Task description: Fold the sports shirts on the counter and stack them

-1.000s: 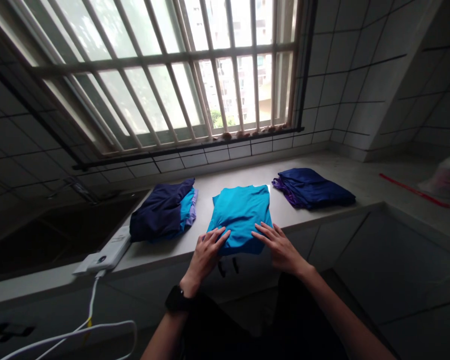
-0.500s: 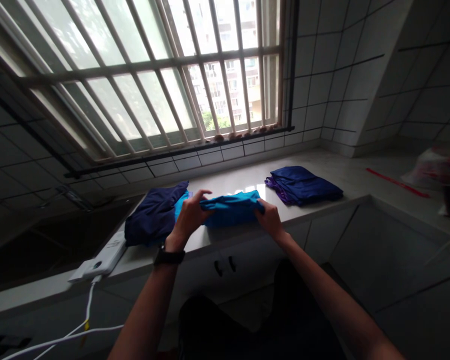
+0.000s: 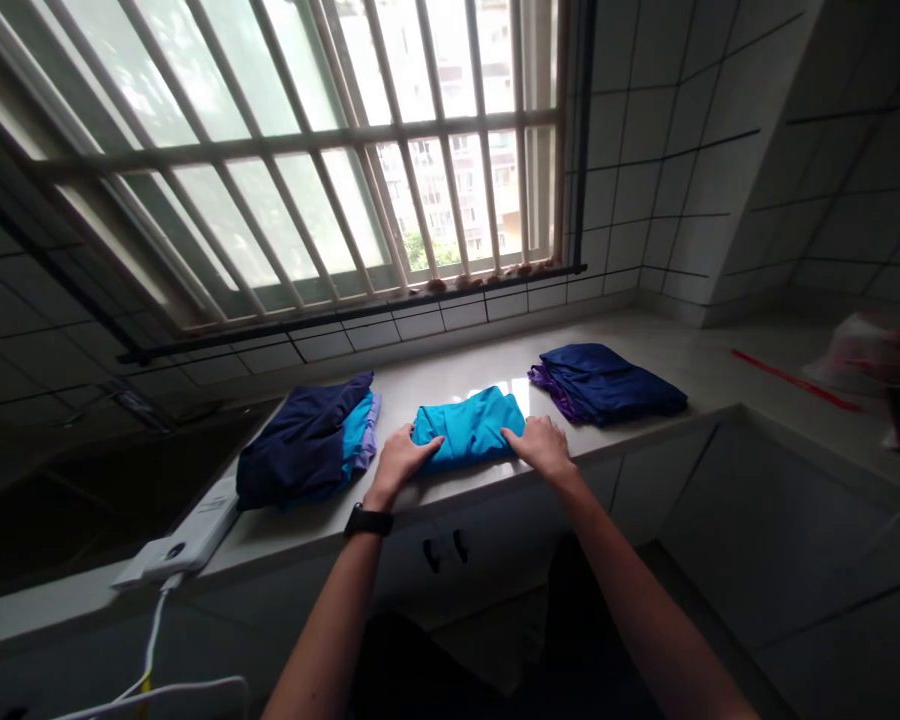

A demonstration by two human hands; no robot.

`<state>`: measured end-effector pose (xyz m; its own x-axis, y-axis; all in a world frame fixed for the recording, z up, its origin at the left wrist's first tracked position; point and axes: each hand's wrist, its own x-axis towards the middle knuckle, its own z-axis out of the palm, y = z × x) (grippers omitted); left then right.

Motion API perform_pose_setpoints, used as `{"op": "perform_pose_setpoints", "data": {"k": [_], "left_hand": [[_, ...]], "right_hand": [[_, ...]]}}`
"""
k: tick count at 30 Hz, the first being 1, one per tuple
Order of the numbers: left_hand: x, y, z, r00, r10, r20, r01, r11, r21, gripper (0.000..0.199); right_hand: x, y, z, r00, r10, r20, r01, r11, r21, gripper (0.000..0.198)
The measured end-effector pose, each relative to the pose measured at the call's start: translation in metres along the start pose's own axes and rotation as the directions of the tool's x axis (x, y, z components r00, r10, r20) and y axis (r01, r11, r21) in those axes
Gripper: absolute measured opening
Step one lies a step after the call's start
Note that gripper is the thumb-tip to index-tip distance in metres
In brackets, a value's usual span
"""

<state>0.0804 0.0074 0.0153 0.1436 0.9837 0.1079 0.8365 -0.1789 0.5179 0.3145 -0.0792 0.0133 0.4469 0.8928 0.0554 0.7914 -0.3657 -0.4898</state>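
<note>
A folded bright-blue cloth [image 3: 471,425], perhaps a garment, lies flat on the counter in front of me. My left hand [image 3: 403,458] grips its left edge, thumb on top and fingers around the side. At the right edge my right hand [image 3: 540,444] holds it the same way, with its thumb pressed on the fabric. The fingertips of both hands are partly hidden. Left of them rests a pile of dark navy cloth [image 3: 300,440] with bright blue and lilac layers showing at its right side. To the right is a folded navy cloth [image 3: 607,385] over a purple one [image 3: 559,395].
A white power strip [image 3: 199,535] with a cable sits at the counter's left, beside a dark sink [image 3: 120,490]. On the right lie a red strip [image 3: 795,380] and a plastic bag [image 3: 866,350]. A barred window [image 3: 307,150] is behind the counter [image 3: 450,372].
The blue cloth, held up between my hands before, now lies flatter on the counter. My hands have lowered to its sides, and my left hand has shifted right.
</note>
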Motion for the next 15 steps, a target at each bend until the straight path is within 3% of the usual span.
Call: {"op": "perform_pose_setpoints", "data": {"k": [3, 5, 7, 9, 12, 15], "left_hand": [[0.001, 0.001, 0.005, 0.997, -0.022, 0.074, 0.049, 0.917, -0.397, 0.058], [-0.001, 0.001, 0.005, 0.996, -0.035, 0.078, 0.072, 0.829, -0.554, 0.058], [-0.007, -0.003, -0.002, 0.998, -0.057, -0.031, 0.028, 0.811, -0.584, 0.059], [-0.014, -0.009, -0.018, 0.973, -0.067, -0.219, -0.063, 0.841, -0.537, 0.059], [-0.024, -0.02, -0.062, 0.861, -0.042, -0.507, -0.208, 0.88, -0.427, 0.052], [-0.022, -0.029, -0.111, 0.676, -0.077, -0.733, -0.259, 0.906, -0.334, 0.05]], "right_hand": [[0.011, -0.016, 0.005, 0.991, -0.096, 0.095, 0.097, 0.995, -0.005, 0.052], [0.017, -0.027, 0.009, 0.979, -0.178, 0.101, 0.168, 0.981, 0.095, 0.043], [0.021, -0.038, 0.012, 0.961, -0.27, 0.066, 0.245, 0.936, 0.252, 0.044], [0.026, -0.055, 0.011, 0.93, -0.368, -0.002, 0.338, 0.85, 0.404, 0.043], [0.041, -0.104, -0.003, 0.863, -0.487, -0.133, 0.475, 0.693, 0.543, 0.033], [0.059, -0.182, -0.025, 0.787, -0.568, -0.24, 0.582, 0.556, 0.593, 0.028]]}}
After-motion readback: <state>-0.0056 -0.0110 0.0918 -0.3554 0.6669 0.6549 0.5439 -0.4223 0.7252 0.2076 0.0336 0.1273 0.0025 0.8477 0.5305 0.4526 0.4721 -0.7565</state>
